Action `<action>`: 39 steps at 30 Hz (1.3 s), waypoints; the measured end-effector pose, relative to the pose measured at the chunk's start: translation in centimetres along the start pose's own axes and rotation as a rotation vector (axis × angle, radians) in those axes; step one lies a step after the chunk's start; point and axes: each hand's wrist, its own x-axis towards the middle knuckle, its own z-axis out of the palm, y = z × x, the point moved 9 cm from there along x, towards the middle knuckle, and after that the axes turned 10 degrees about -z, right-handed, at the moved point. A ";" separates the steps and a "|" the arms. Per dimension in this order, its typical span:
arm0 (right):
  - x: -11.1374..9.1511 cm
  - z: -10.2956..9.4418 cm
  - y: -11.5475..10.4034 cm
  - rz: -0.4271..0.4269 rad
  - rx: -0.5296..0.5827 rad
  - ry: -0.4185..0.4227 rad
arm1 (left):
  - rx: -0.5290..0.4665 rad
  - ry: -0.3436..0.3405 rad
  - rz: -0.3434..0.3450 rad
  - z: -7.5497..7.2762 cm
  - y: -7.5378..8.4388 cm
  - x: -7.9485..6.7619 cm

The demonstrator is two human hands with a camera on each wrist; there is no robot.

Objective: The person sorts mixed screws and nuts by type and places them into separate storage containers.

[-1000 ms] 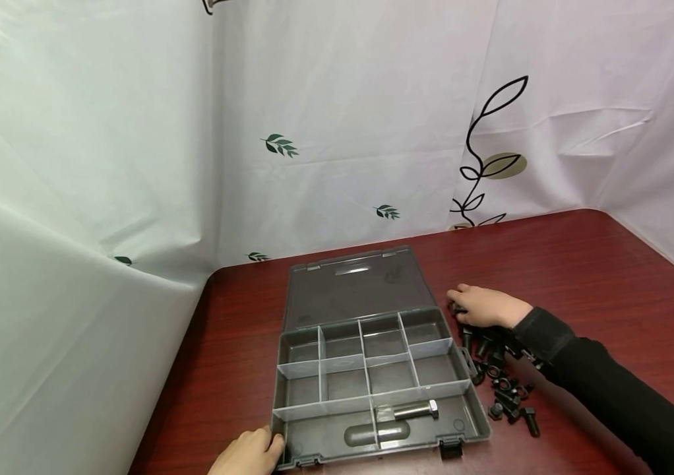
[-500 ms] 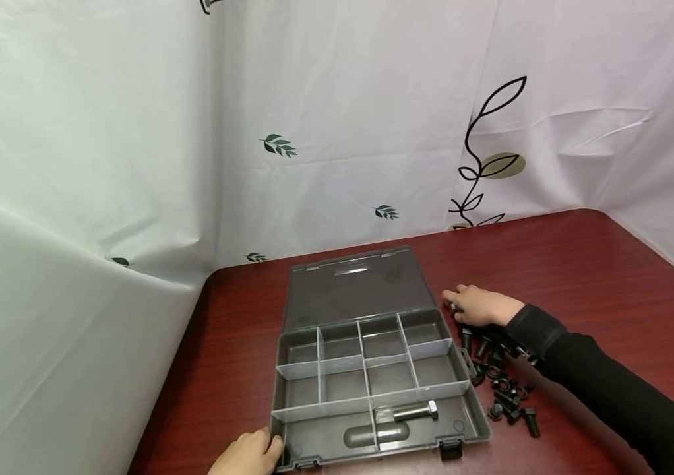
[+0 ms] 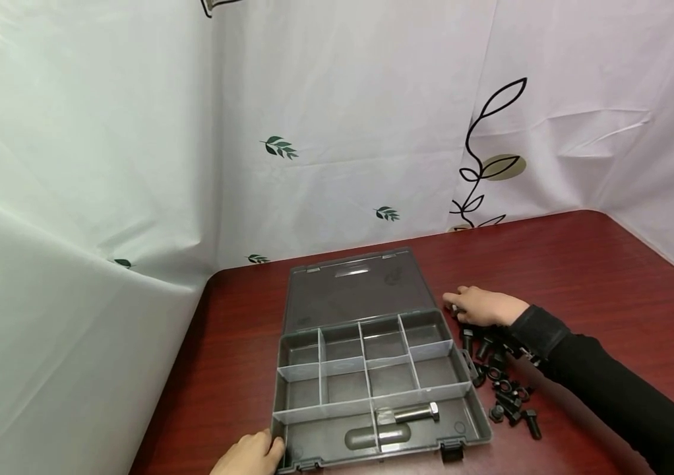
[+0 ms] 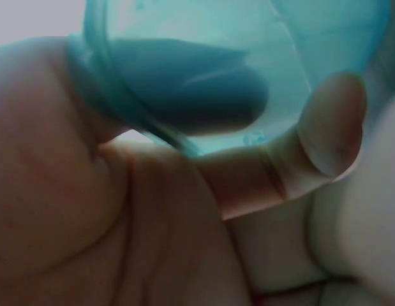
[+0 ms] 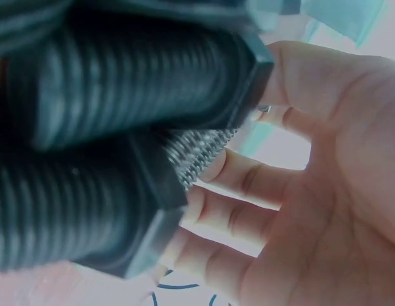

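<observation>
A grey plastic compartment box [image 3: 337, 413] lies with its lid folded back on the table. My left hand [image 3: 250, 454] grips its near left corner; in the left wrist view the thumb is at the wall and a finger [image 4: 248, 182] lies under the see-through bottom. One silver bolt [image 3: 417, 413] lies in the front right compartment. Beyond the box's right side, my right hand [image 3: 482, 306] reaches down at the far end of a pile of black bolts [image 3: 482, 344]. In the right wrist view its fingers curl against a silver threaded bolt [image 5: 200, 153], partly hidden behind large black bolts [image 5: 152, 83].
Black nuts [image 3: 504, 386] and more black bolts [image 3: 531, 423] lie along the box's right side. The flat lid [image 3: 357, 290] covers the table behind the box. White patterned cloth [image 3: 337, 165] hangs at the back and both sides of the red-brown table [image 3: 598, 277].
My right hand has shifted very slightly left at the far end of the pile. The left hand keeps its place on the box corner.
</observation>
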 end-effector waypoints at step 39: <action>-1.0 -3.9 -6.6 -0.153 -0.018 0.074 | -0.001 0.011 0.016 0.0 0.0 0.2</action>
